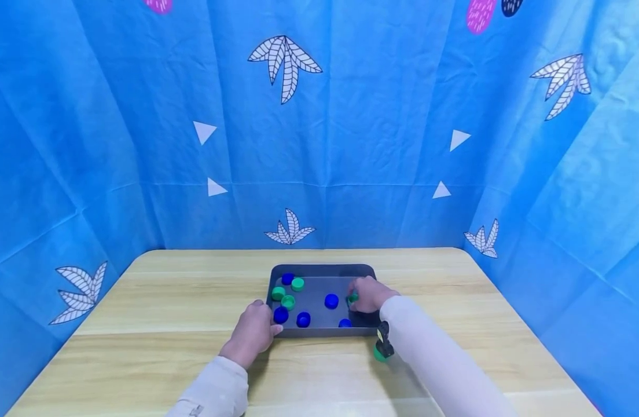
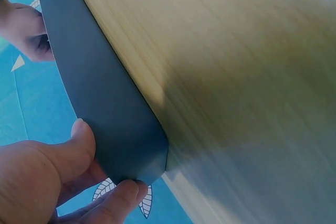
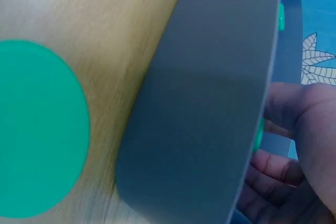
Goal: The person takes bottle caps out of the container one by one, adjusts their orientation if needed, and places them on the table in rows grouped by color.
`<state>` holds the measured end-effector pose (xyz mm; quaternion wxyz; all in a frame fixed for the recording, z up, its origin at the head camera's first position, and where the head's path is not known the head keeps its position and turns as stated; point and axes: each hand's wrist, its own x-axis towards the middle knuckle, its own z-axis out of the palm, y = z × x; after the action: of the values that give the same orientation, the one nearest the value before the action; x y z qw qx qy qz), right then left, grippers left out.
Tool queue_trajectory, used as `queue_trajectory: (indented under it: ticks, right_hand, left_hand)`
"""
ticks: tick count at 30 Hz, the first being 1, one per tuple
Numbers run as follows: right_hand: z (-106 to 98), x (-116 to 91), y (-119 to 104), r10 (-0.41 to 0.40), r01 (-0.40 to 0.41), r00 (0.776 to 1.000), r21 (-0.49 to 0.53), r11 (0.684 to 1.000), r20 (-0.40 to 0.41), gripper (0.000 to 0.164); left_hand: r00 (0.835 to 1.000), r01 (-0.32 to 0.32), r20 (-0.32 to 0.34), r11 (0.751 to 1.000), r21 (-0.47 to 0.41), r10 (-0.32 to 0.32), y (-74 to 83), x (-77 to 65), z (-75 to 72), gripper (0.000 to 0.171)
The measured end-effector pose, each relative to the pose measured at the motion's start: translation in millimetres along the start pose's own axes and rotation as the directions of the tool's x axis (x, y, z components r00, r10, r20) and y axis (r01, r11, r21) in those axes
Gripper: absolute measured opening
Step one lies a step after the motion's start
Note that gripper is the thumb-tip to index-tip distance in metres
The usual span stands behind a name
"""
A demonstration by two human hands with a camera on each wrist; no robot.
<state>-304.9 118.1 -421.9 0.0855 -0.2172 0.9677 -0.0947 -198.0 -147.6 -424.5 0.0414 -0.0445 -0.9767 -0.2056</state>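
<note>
Holding a dark gray tray (image 1: pixel 319 333) on the left, pinching a green bottle cap (image 1: pixel 353 297) on the right.
With the left grip (image 1: pixel 254 327), bent snug around the tray's near left corner. Along the tray's long side-to-side stretch, blue caps (image 1: pixel 331 300) and green caps (image 1: pixel 297 284) loose inside. Then, with the right grip (image 1: pixel 370 294), bent in just enough to pinch the green bottle cap on its left side, inside the tray's right end, well apart from the left grip. Last, another green cap (image 1: pixel 379 354) on the counter (image 1: pixel 319 376), just outside the near right corner.
</note>
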Motion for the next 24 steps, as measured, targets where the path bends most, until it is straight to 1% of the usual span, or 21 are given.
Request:
queue_trajectory:
  ticks: [5,8,12,15,17,20,24]
  right_hand:
    - [-3,-2,-1,-0.022,0.023,1.0,0.075,0.997,-0.008,0.026]
    - [-5,-4,-2,-0.046,0.046,0.999,0.093,0.995,-0.008,0.026]
    - [-7,-7,-3,-0.106,0.11,0.993,0.093,0.99,-0.046,0.027]
    - [-8,-10,-3,-0.141,0.15,0.986,0.101,0.984,-0.087,0.023]
    - [-10,-13,-3,-0.15,0.162,0.983,0.114,0.98,-0.106,0.021]
    - [-12,-16,-2,-0.151,0.167,0.981,0.132,0.977,-0.123,0.024]
    - [-13,-20,0,-0.139,0.155,0.984,0.155,0.976,-0.111,0.025]
  left_hand:
    - [1.0,-0.003,-0.003,1.0,0.003,0.003,1.2,-0.3,-2.4,0.029]
    - [1.0,-0.004,0.005,1.0,0.004,0.004,1.9,-0.3,-3.2,0.03]
    - [1.0,-0.006,0.005,1.0,0.011,0.005,2.5,-0.9,-3.3,0.03]
    - [1.0,-0.005,0.006,1.0,0.01,0.005,2.7,-1.4,-3.5,0.03]
    - [1.0,-0.011,0.003,1.0,0.012,0.011,2.8,-1.5,-3.9,0.029]
    - [1.0,-0.016,0.0,1.0,0.013,0.016,3.1,-1.6,-4.1,0.029]
    - [1.0,-0.023,-0.004,1.0,0.012,0.023,3.8,-1.5,-3.5,0.029]
